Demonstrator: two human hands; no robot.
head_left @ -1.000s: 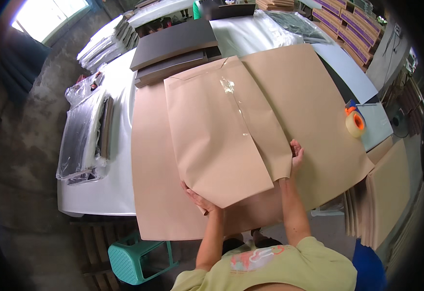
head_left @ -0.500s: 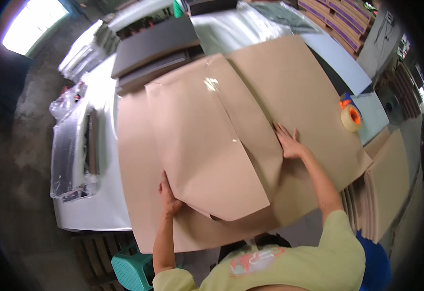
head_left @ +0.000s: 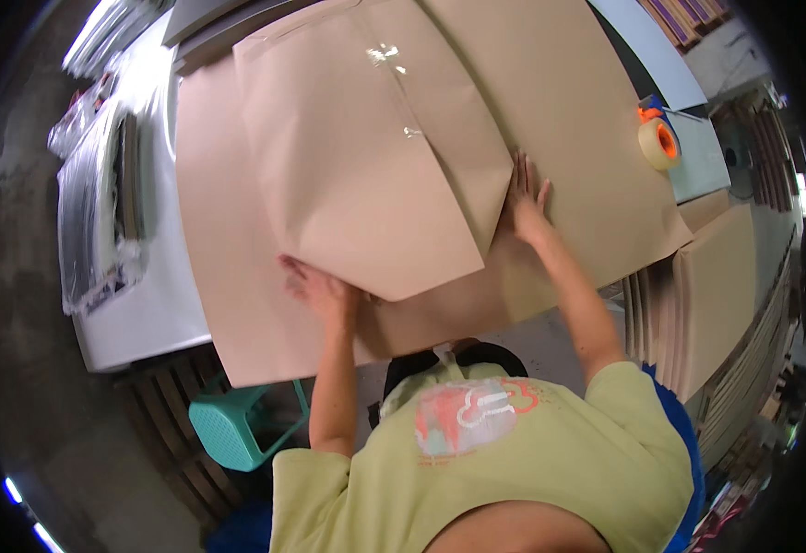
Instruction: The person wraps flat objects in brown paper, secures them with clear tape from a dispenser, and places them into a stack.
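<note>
A large folded brown paper wrap [head_left: 348, 175] lies in front of me on a wider brown sheet [head_left: 569, 120]. Shiny clear tape [head_left: 386, 61] crosses the seam where its flaps meet. Its near end is loose, with a pointed flap towards me. My left hand [head_left: 322, 289], slightly blurred, is at the near left corner with fingers apart, partly against the paper edge. Along the right side, my right hand [head_left: 527, 198] rests with fingers stretched out against the wrap's near right corner. Neither hand grips anything. What the wrap holds is hidden.
A tape dispenser [head_left: 658, 143] with an orange hub sits on the sheet's right side. Plastic-wrapped panels [head_left: 89, 212] lie on the white table [head_left: 159, 318] at left. Stacked brown boards [head_left: 717, 295] stand at right. A green stool [head_left: 228, 431] is below the table's near left.
The view has tipped down towards me, so the scene sits higher. My left hand has shifted from the wrap's left side round to its near corner; my right hand has slid nearer along the right edge.
</note>
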